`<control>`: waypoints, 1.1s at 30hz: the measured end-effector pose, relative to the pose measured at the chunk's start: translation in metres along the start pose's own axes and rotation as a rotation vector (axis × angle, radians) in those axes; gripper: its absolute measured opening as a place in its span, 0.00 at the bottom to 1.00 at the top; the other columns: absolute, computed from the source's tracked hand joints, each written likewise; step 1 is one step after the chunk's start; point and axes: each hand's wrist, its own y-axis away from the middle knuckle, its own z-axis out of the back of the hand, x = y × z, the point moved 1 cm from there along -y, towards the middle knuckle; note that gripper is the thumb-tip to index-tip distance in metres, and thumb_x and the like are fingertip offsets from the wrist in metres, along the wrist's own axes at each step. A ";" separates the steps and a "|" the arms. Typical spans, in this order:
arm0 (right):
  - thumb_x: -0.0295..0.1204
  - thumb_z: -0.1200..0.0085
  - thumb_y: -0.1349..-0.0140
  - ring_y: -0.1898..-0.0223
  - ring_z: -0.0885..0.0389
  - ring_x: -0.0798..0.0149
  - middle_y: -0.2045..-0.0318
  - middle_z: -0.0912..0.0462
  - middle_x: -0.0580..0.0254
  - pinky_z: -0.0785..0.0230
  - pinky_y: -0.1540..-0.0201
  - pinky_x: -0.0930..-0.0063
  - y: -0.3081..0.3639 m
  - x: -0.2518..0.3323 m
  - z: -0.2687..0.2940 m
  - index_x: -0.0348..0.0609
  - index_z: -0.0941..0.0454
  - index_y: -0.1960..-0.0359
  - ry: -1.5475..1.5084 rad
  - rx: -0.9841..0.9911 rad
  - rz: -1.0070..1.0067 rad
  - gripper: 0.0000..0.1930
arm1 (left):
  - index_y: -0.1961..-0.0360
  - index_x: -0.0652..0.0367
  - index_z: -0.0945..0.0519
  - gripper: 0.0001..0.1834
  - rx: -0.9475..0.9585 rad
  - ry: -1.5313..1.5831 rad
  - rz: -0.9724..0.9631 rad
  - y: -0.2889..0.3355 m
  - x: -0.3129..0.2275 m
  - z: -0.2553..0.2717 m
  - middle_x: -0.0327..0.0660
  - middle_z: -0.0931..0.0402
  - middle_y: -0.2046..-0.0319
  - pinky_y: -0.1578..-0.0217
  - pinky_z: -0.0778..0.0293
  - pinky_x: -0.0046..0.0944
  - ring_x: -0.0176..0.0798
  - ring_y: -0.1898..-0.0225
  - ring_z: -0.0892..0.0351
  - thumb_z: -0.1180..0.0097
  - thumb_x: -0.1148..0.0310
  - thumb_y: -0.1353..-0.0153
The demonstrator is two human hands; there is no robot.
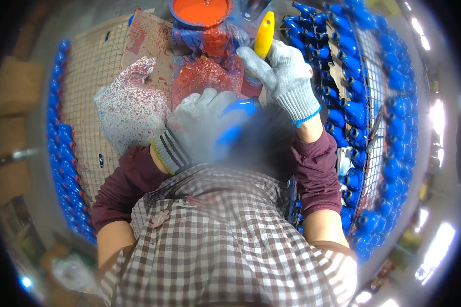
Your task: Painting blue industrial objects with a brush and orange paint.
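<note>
My left hand [195, 125], in a grey knit glove, is curled around a glossy blue part [235, 123]. Motion blur smears that part and a dark round shape beside it, so its outline is unclear. Held in my gloved right hand [284, 74] is a yellow-handled paintbrush [265, 36], its handle tip pointing away from me. The hand and blur hide its bristle end. Just beyond both hands stands a bowl of orange-red paint [202, 11], on a support smeared with red and blue.
Rows of glossy blue parts [354, 112] fill racks on the right. More blue parts with red edges [66, 153] line the left side. Paint-spattered cardboard [148, 46] lies on a wire mesh [89, 97], with a speckled cloth or glove-like piece [130, 110] near my left hand.
</note>
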 end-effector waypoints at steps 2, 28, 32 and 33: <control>0.46 0.45 0.39 0.78 0.20 0.51 0.78 0.20 0.53 0.29 0.74 0.63 0.002 0.000 0.001 0.44 0.20 0.70 -0.003 -0.008 0.030 0.17 | 0.57 0.49 0.23 0.26 0.014 -0.009 0.001 -0.001 0.000 0.000 0.43 0.29 0.57 0.68 0.28 0.42 0.45 0.61 0.27 0.34 0.63 0.64; 0.34 0.48 0.33 0.54 0.24 0.63 0.55 0.24 0.59 0.28 0.49 0.63 0.059 -0.007 -0.068 0.46 0.29 0.52 -1.882 -0.289 -0.480 0.12 | 0.47 0.56 0.34 0.35 -0.246 2.543 0.377 0.046 0.036 -0.083 0.64 0.29 0.54 0.62 0.21 0.48 0.57 0.57 0.22 0.32 0.53 0.51; 0.34 0.48 0.33 0.53 0.24 0.62 0.54 0.25 0.57 0.30 0.48 0.67 0.047 0.001 -0.072 0.46 0.29 0.50 -2.299 -0.032 -0.497 0.13 | 0.55 0.55 0.30 0.24 -0.121 2.479 0.423 0.055 0.030 -0.068 0.61 0.28 0.57 0.64 0.21 0.47 0.55 0.60 0.22 0.36 0.53 0.46; 0.36 0.48 0.33 0.56 0.24 0.63 0.56 0.24 0.56 0.29 0.51 0.70 0.043 0.008 -0.065 0.45 0.29 0.51 -2.247 -0.045 -0.526 0.13 | 0.57 0.54 0.29 0.23 -0.139 2.442 0.490 0.056 0.030 -0.066 0.59 0.28 0.56 0.64 0.21 0.47 0.54 0.60 0.22 0.36 0.53 0.46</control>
